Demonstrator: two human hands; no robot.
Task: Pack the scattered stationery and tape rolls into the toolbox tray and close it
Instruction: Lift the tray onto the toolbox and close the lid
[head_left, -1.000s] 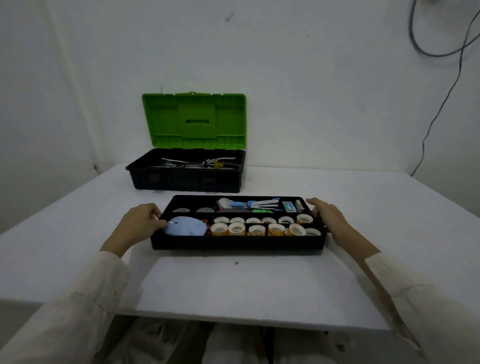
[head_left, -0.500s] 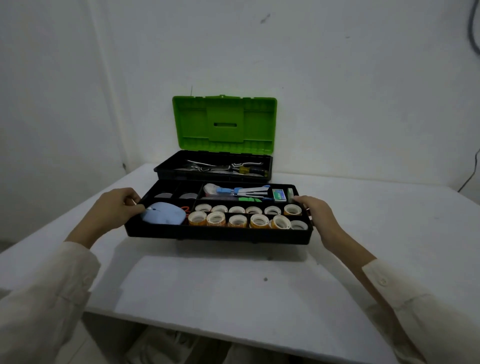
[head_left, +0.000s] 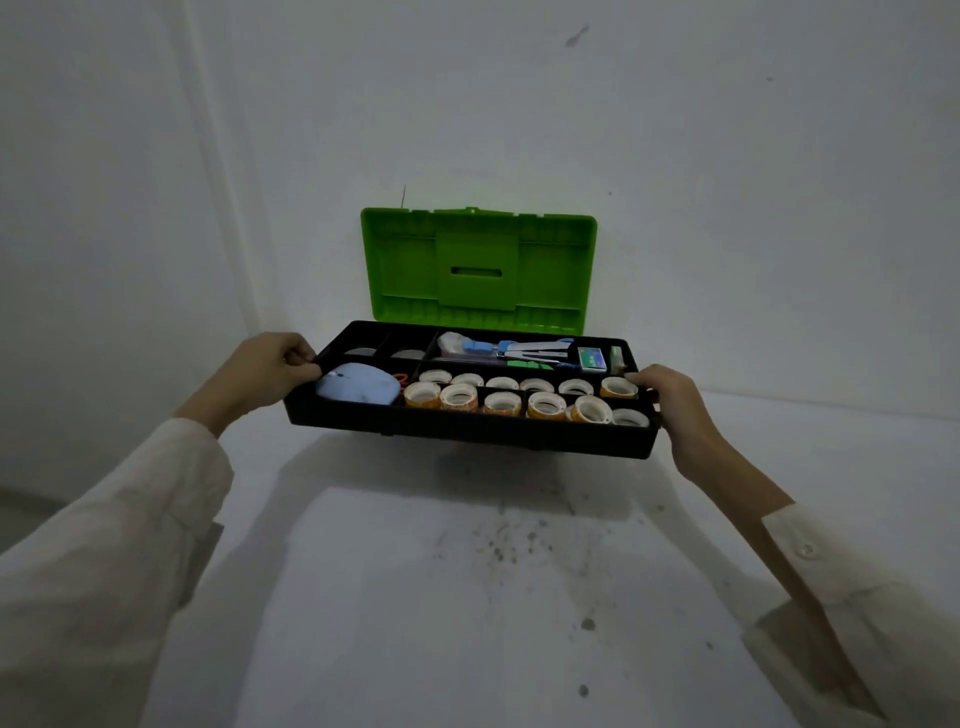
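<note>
You hold the black tray (head_left: 467, 434) clear of the white counter (head_left: 467, 597), with bare counter on its near side and the open green lid (head_left: 478, 270) standing upright just past its far edge, close to the wall. Your left hand (head_left: 265, 366) curls over the tray's left end beside a pale blue rounded item (head_left: 358, 384). Your right hand (head_left: 670, 400) grips the right end, next to the tape rolls (head_left: 460, 397) in the near compartments.
</note>
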